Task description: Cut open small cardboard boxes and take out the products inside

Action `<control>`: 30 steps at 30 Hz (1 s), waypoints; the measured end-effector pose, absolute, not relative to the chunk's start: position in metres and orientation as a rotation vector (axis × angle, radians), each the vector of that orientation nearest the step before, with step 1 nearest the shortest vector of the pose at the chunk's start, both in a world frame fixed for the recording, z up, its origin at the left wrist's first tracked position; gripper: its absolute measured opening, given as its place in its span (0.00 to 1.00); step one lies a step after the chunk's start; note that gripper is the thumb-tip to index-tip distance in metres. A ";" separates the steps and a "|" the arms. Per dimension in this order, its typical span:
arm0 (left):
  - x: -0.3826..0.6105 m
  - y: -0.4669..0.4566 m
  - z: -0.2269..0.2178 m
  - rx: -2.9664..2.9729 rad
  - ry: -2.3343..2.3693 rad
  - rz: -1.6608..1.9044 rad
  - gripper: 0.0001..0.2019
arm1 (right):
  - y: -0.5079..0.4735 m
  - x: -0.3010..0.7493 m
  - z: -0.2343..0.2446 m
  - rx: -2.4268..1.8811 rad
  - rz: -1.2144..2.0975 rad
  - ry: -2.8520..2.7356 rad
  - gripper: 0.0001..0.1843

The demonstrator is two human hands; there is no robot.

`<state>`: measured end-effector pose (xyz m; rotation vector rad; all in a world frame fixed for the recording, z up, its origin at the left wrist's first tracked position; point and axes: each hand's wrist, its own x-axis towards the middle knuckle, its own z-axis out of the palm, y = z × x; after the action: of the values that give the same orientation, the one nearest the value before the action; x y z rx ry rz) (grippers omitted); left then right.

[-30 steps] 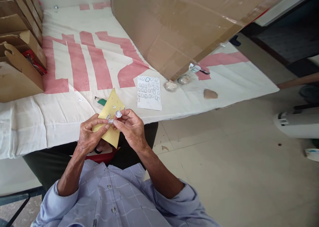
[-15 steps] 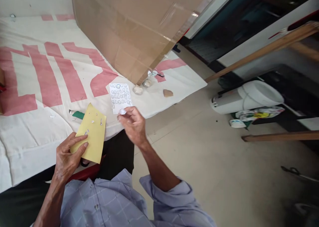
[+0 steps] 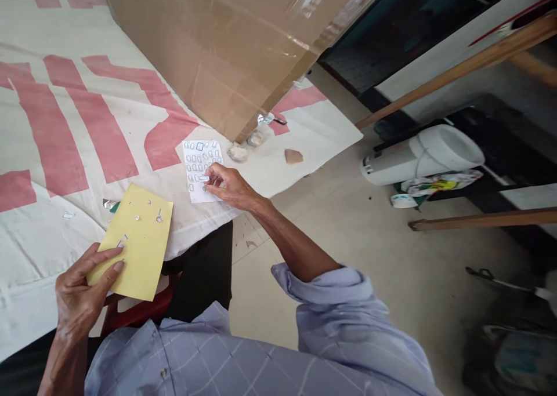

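My left hand (image 3: 82,294) grips the lower left corner of a yellow backing sheet (image 3: 137,239) that carries a few small stickers. My right hand (image 3: 230,186) reaches over the table edge, its fingertips pinched on a small sticker (image 3: 203,178) and pressing it onto a white paper (image 3: 201,159) printed with rows of small blue-outlined squares. The white paper lies flat on the cloth-covered table (image 3: 65,123), which is white with large pink shapes.
A big taped cardboard box (image 3: 226,42) stands on the table just behind the white paper. Two small lumps (image 3: 237,151) and a brown piece (image 3: 293,156) lie near the table's right edge. A white cylindrical appliance (image 3: 422,155) and wooden poles (image 3: 456,71) sit on the floor to the right.
The right hand left the yellow sheet with a sticker and reached forward down onto the white paper. The left hand drew the yellow sheet back and left. The view swung right.
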<state>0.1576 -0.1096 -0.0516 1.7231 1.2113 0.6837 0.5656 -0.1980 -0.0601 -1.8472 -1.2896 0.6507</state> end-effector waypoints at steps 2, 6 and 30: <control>0.157 -0.109 -0.053 1.739 1.219 0.684 0.16 | -0.189 0.568 -0.060 -1.853 0.679 -1.341 0.10; 0.160 -0.111 -0.053 1.729 1.230 0.708 0.15 | -0.178 0.573 -0.059 -1.888 0.691 -1.471 0.10; 0.162 -0.106 -0.055 1.679 1.231 0.711 0.16 | -0.161 0.575 -0.058 -2.061 0.504 -1.865 0.12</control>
<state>0.1621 -0.1056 -0.0547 1.6786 1.2312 0.7107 0.5751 -0.1611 -0.0582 -2.0606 -1.8654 0.5044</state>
